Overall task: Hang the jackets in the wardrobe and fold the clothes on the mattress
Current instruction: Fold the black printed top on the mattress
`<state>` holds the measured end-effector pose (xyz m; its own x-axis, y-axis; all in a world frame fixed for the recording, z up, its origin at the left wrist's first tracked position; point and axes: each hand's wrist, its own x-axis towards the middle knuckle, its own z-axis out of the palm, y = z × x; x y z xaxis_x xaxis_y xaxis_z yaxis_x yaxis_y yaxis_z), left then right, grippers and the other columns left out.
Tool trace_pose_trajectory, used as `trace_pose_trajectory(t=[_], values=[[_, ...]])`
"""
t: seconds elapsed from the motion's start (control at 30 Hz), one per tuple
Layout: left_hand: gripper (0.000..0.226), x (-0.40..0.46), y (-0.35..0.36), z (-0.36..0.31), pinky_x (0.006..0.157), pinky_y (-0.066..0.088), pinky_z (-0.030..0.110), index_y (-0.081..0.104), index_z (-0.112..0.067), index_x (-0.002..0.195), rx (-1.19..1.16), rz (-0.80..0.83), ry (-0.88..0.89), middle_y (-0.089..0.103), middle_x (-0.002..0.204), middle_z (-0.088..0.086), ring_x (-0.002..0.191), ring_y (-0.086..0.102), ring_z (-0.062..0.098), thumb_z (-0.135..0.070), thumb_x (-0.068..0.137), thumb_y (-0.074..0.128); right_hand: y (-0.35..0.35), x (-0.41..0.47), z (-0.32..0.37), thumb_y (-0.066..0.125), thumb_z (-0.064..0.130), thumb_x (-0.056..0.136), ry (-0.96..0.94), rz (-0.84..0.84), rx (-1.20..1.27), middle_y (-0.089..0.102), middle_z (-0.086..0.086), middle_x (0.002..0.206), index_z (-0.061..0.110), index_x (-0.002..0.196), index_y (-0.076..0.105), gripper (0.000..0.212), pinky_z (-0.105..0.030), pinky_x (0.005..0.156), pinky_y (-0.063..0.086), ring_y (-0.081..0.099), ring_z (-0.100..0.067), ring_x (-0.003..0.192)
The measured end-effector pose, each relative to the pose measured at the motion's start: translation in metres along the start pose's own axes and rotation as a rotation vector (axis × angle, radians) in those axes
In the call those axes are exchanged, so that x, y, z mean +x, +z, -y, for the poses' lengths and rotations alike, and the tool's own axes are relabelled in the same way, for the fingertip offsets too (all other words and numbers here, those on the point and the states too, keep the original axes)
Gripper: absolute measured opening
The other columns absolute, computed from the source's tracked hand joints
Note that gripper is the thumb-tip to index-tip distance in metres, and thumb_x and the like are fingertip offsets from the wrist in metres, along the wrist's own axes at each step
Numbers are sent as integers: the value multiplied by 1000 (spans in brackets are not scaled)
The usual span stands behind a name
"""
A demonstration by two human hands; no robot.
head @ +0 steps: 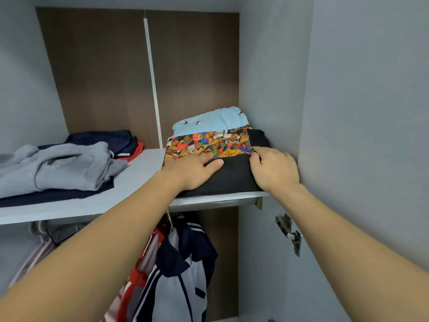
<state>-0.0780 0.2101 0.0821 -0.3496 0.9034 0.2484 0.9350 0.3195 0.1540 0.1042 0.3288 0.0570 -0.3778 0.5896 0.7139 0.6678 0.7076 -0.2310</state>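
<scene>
A folded black garment (pixel 234 175) lies at the right end of the wardrobe shelf (pixel 144 166). On it sits a folded bear-print cloth (pixel 204 145), with a light blue folded cloth (pixel 209 122) behind. My left hand (pixel 192 170) rests flat, fingers spread, on the black garment and the edge of the bear print. My right hand (pixel 274 168) pinches the right edge of the stack where the bear print meets the black fabric. Below the shelf hang jackets (pixel 183 270) in white, navy and red.
A grey sweatshirt (pixel 62 168) lies over dark navy and red clothes (pixel 120 142) at the shelf's left. The wardrobe's grey side wall (pixel 267 89) stands right beside the stack. The open door (pixel 371 135) with a metal hinge (pixel 289 233) is at the right.
</scene>
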Motion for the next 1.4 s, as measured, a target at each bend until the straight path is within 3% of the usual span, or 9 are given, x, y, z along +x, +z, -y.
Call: trace_pose_trajectory(t=[0.13, 0.27, 0.4, 0.53, 0.73, 0.97, 1.1, 1.27, 1.4], values=[[81, -25, 13, 11, 115, 24, 52, 24, -45, 152, 108, -92, 6, 29, 159, -12, 147, 26, 20, -84, 83, 3, 7, 3, -4, 32, 27, 98, -20, -47, -23, 70, -5, 109, 17, 112, 68, 39, -38, 86, 43, 62, -29, 96], [74, -14, 14, 15, 110, 33, 48, 32, -43, 150, 49, -87, -86, 36, 156, -11, 143, 33, 21, -79, 89, 12, 9, 16, -5, 29, 29, 99, -7, 65, -45, 67, -6, 115, 18, 118, 63, 41, -39, 90, 43, 60, -29, 101], [75, -4, 15, 12, 110, 31, 48, 31, -41, 151, 35, -48, -94, 35, 157, -10, 144, 31, 21, -79, 89, 12, 9, 24, -7, 26, 29, 99, -9, 140, -55, 66, -6, 117, 19, 120, 61, 41, -40, 93, 43, 59, -27, 103], [74, -7, 17, 12, 110, 33, 50, 31, -40, 151, 50, -52, -108, 36, 156, -9, 142, 33, 22, -77, 91, 10, 14, 9, -11, 27, 31, 101, -44, 47, -89, 62, -1, 130, 19, 131, 58, 45, -45, 111, 28, 53, -22, 121], [67, -24, 23, 7, 100, 41, 51, 51, -35, 135, 92, -233, -175, 56, 136, -2, 127, 48, 24, -69, 95, 10, 11, -16, -13, 28, 34, 104, -22, 23, -35, 42, -6, 151, 15, 146, 44, 49, -46, 121, 13, 32, -24, 142], [70, -50, 28, 7, 115, 27, 55, 39, -25, 148, 152, -369, -163, 43, 152, 1, 142, 33, 24, -64, 97, 11, -11, -41, -3, 32, 33, 104, -28, 71, 58, 28, -6, 159, 13, 151, 33, 52, -41, 123, 5, 17, -22, 149], [67, -65, 16, 3, 119, 16, 54, 31, -22, 153, 182, -403, -117, 32, 159, 3, 148, 21, 26, -60, 99, 15, -38, -55, 9, 35, 30, 103, -32, 65, 94, 28, -6, 159, 12, 151, 33, 52, -40, 123, 6, 19, -21, 149], [64, -93, -5, -8, 121, 15, 51, 28, -16, 153, 177, -504, 41, 33, 158, 6, 147, 24, 26, -53, 101, 26, -81, -79, 36, 40, 26, 102, -24, 54, 99, 30, -8, 158, 9, 151, 32, 53, -38, 123, 9, 23, -21, 147], [64, -123, -21, -11, 121, 14, 50, 27, -16, 154, 230, -553, 217, 29, 160, 5, 148, 22, 26, -50, 100, 34, -121, -106, 61, 45, 21, 99, 8, 45, 98, 39, -9, 152, 7, 148, 35, 52, -37, 117, 23, 33, -25, 139]])
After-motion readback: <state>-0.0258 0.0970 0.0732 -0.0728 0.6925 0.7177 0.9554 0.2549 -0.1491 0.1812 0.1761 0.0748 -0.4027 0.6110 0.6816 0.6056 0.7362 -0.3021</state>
